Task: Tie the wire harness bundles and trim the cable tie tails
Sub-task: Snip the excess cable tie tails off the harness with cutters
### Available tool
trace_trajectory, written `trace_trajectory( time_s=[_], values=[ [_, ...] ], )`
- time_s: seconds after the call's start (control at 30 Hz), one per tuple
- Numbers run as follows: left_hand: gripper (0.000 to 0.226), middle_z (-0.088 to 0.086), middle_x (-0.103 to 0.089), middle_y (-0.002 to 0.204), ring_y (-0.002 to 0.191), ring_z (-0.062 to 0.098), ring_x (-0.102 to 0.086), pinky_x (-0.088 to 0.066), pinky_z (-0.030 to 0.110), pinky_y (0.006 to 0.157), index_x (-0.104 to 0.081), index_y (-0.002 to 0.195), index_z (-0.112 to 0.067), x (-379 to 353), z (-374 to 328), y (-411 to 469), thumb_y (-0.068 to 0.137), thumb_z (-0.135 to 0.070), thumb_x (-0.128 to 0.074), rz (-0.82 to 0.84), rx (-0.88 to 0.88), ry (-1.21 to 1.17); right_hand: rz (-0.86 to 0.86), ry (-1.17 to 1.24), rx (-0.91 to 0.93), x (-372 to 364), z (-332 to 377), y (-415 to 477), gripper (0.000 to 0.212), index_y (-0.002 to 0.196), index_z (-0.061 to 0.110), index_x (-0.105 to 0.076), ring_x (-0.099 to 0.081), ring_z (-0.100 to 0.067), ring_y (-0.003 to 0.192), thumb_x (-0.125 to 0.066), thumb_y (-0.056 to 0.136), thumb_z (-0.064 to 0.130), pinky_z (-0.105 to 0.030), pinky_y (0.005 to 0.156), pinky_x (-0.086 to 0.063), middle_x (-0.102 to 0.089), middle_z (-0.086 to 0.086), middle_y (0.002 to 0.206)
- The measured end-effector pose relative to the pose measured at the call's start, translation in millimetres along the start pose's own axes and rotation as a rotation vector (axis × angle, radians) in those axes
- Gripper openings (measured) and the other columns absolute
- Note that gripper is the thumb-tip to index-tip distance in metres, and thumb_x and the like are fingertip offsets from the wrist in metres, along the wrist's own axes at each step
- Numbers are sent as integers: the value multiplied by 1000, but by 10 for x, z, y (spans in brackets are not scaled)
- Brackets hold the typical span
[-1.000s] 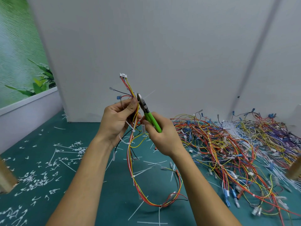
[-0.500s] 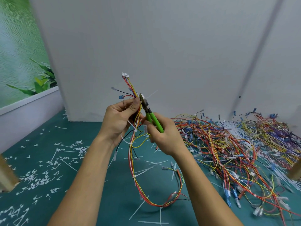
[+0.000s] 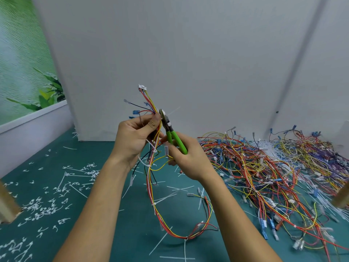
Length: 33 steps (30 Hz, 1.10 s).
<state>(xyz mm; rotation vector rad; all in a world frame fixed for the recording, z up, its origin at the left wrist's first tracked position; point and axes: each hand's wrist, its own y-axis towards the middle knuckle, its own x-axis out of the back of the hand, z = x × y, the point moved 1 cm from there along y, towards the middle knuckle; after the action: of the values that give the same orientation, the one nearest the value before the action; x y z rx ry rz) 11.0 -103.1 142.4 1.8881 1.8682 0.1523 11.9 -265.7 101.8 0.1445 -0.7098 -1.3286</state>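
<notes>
My left hand (image 3: 135, 138) grips a wire harness (image 3: 154, 186) of red, yellow, white and black wires, held upright above the green table. Its white connector (image 3: 142, 87) tops the bundle, and its long loop hangs down to the table. My right hand (image 3: 186, 159) grips green-handled cutters (image 3: 170, 130). The cutter jaws sit at a white cable tie tail (image 3: 172, 111) that sticks out to the right just above my left thumb. Other white ties ring the harness lower down, some with long tails.
A big heap of wire harnesses (image 3: 273, 173) covers the table's right side. Cut tie tails (image 3: 56, 193) and loose ties litter the green table (image 3: 37, 167) at left and centre. A grey partition (image 3: 188, 53) stands close behind. Wooden posts (image 3: 6, 203) flank both edges.
Both hands have shifted slightly with the harness. The cutter jaws have closed in on the tie tail beside my left thumb.
</notes>
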Motion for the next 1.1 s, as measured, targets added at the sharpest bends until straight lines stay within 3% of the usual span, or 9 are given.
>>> trace_trajectory(
  time_s=[0.07, 0.2, 0.27, 0.43, 0.6, 0.7, 0.8, 0.93, 1.1],
  values=[
    [14, 7, -71, 63, 52, 18, -65, -56, 26, 55, -82, 78, -20, -9, 15, 1, 80, -33, -75, -33, -37, 30, 52, -13, -10, -6, -23, -3, 27, 120, 23, -68, -71, -36, 83, -56, 97, 32, -46, 74, -62, -69, -18, 93],
    [13, 8, -70, 62, 52, 17, -66, -55, 24, 53, -81, 80, -20, -28, 32, 4, 81, -32, -75, -93, -103, 82, -41, -6, -6, -26, -18, 0, 28, 101, 13, -66, -59, -39, 68, -53, 97, 38, -43, 54, -50, -54, -20, 74],
    [12, 7, -71, 64, 54, 16, -68, -55, 23, 52, -81, 83, -21, -44, 25, -2, 81, -32, -75, -92, -133, 87, -81, -12, 1, -34, -15, 8, 28, 94, 13, -64, -50, -39, 63, -54, 99, 38, -50, 56, -46, -48, -19, 71],
    [12, 2, -71, 65, 56, 15, -69, -54, 21, 52, -80, 82, -24, -50, 6, -20, 81, -33, -74, -78, -185, 97, -95, -15, 17, -24, -2, 5, 21, 91, 20, -65, -51, -41, 65, -56, 101, 37, -52, 57, -49, -51, -18, 71],
    [10, -2, -70, 67, 58, 14, -69, -55, 22, 54, -81, 82, -29, -28, 1, -8, 85, -32, -72, -77, -232, 128, -20, 71, -11, -11, -6, -7, 20, 106, 19, -71, -65, -15, 58, -57, 97, 30, -42, 62, -58, -59, 0, 68],
    [11, -3, -70, 69, 60, 14, -69, -54, 22, 53, -81, 87, -31, -3, 2, 4, 89, -31, -71, -81, -273, 146, 28, 81, -19, -7, -21, -14, 22, 117, 20, -71, -71, -13, 66, -57, 101, 24, -33, 66, -59, -65, 6, 76],
    [11, -3, -71, 72, 61, 14, -69, -54, 21, 54, -81, 91, -31, 12, 8, 9, 90, -30, -70, -73, -290, 148, 20, 86, -21, -11, -1, -17, 24, 117, 22, -72, -66, -14, 63, -55, 100, 28, -40, 65, -57, -62, 7, 73],
    [13, -5, -75, 80, 61, 13, -69, -55, 22, 54, -79, 97, -23, 11, 31, 20, 91, -29, -69, -85, -301, 158, -22, 33, 4, 3, 11, -14, 24, 112, 26, -73, -53, -38, 62, -54, 100, 34, -49, 57, -50, -54, -13, 69],
    [16, -3, -76, 82, 61, 13, -70, -55, 21, 54, -78, 100, -22, 9, 43, 18, 90, -31, -69, -82, -293, 160, -31, 10, 39, 40, 14, -23, 20, 110, 25, -74, -48, -35, 60, -56, 103, 31, -40, 53, -40, -56, -22, 75]
  ],
)
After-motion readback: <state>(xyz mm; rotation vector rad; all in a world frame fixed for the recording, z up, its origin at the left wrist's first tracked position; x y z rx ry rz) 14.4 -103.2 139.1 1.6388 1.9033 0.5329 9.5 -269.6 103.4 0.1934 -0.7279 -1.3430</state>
